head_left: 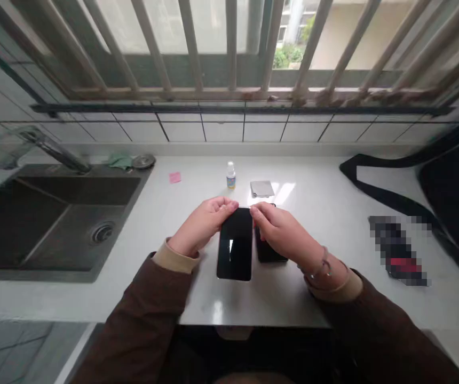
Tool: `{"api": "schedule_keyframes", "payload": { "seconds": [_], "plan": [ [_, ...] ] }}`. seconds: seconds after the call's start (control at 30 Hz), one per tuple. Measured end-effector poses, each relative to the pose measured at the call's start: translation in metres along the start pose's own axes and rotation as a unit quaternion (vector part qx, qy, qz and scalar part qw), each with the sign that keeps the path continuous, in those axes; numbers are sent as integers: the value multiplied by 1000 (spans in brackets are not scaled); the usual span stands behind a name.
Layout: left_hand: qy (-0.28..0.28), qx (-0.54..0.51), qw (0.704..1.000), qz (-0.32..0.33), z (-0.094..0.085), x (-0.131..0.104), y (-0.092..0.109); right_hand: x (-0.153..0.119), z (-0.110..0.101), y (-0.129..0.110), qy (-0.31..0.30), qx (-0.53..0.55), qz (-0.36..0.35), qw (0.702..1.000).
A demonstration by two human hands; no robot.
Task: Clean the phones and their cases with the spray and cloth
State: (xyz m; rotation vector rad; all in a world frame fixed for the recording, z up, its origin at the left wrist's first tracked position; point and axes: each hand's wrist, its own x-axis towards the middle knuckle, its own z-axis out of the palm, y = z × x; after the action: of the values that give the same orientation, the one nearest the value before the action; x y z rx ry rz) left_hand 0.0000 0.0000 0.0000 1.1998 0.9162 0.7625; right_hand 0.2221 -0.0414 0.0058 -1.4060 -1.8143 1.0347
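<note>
Nearest: brown sleeves (145, 304) run in from the lower edge, cut off there. Left hand (205, 224) and right hand (283, 226) pinch the upper corners of a black smartphone (235, 250), thumbs forward; the fingers behind it are hidden. Phone is above the near part of the white counter (313, 178), glossy face toward the wearer; whether its lower edge touches the counter cannot be told. Right wrist wears a bracelet (325, 266).

Just right of the phone, a flat black object (271, 253), partly covered by the right hand; type unclear.

Left: dark sink (75, 232), cut off by the frame, with a round drain (102, 232) in its floor. Right: a pixelated item (400, 250), unidentifiable; beside it a black strapped bag (453, 181), cut off, contents unseen.

Farther: folded grey cloth (262, 189), pink slip (175, 177), and upright white-capped bottle (231, 178), label unreadable, fill level indiscernible. Behind the sink: blurred faucet (59, 153), green cloth (120, 161). Farthest: window bars (231, 48).
</note>
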Motion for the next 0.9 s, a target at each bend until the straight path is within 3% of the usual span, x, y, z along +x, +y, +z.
{"api": "schedule_keyframes", "payload": {
  "seconds": [0.13, 0.27, 0.63, 0.9],
  "plan": [
    [0, 33, 999, -7, 8, -2, -3, 1, 12, 9, -31, 141, 89, 986],
    [-10, 44, 999, -23, 8, 0, -11, 3, 19, 20, -2, 230, 102, 968],
    [18, 241, 968, 64, 15, -11, -10, -1, 34, 18, 3, 365, 157, 918],
    [-35, 220, 972, 80, 16, -12, -7, -4, 33, 14, -17, 414, 198, 888]
  ]
}}
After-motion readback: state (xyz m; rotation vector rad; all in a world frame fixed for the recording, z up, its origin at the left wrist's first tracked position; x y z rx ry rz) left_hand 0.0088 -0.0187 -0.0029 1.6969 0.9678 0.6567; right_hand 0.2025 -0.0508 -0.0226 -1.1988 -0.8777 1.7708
